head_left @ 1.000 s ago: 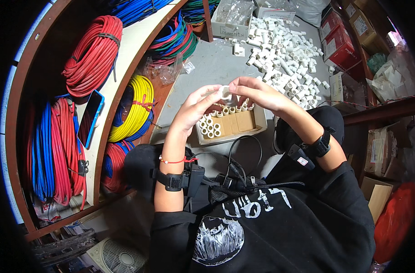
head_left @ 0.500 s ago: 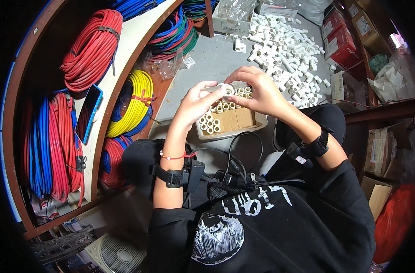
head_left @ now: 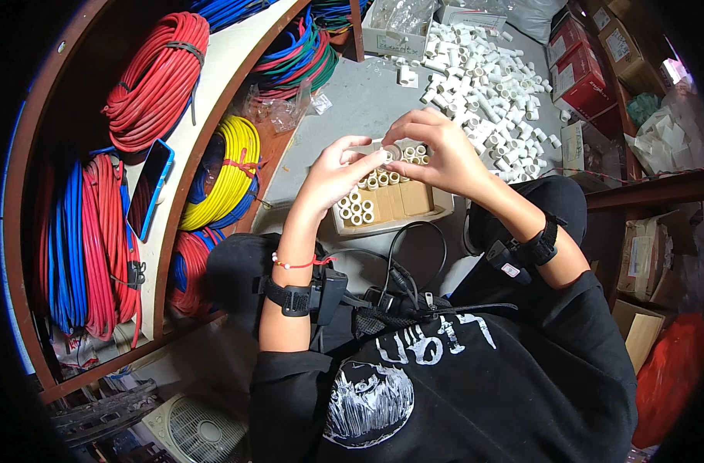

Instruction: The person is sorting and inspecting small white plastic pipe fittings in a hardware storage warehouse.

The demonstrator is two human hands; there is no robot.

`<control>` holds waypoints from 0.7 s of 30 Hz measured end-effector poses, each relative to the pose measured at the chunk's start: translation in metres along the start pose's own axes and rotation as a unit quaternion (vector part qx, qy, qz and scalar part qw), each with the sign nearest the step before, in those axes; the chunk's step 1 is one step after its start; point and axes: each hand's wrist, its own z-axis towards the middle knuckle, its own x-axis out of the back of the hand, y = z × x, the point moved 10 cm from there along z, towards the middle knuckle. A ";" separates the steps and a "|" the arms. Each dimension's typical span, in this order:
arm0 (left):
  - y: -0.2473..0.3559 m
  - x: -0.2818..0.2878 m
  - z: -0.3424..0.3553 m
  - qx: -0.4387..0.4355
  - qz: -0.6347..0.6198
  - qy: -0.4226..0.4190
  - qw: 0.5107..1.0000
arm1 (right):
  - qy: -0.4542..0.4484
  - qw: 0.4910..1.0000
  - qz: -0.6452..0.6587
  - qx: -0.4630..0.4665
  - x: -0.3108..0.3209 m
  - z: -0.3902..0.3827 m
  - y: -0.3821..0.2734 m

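Over the box of fittings, my right hand (head_left: 437, 150) curls its fingers and thumb round a small pale ring-shaped piece (head_left: 394, 151). It is too small and blurred to name more exactly. My left hand (head_left: 333, 174) meets it from the other side, thumb tip pressed to its edge and index finger bent above. Below both hands stands an open cardboard box (head_left: 406, 202), holding white pipe fittings (head_left: 357, 208) on end in rows at its left and far sides. My hands hide part of the box.
White pipe fittings (head_left: 487, 100) lie heaped on the floor beyond. Cable coils (head_left: 155, 85) fill the left shelf, where a phone (head_left: 151, 189) lies. A fan (head_left: 201, 428) is at lower left; red boxes (head_left: 580, 73) stand right. A black cable (head_left: 418, 231) loops near my lap.
The pale ring has turned and shifted slightly right between my fingers, and its face shows greyer. My hands have barely moved otherwise.
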 end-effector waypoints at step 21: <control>0.001 -0.006 0.000 0.009 0.039 -0.027 0.999 | 0.000 1.000 -0.003 0.013 0.001 0.000 -0.002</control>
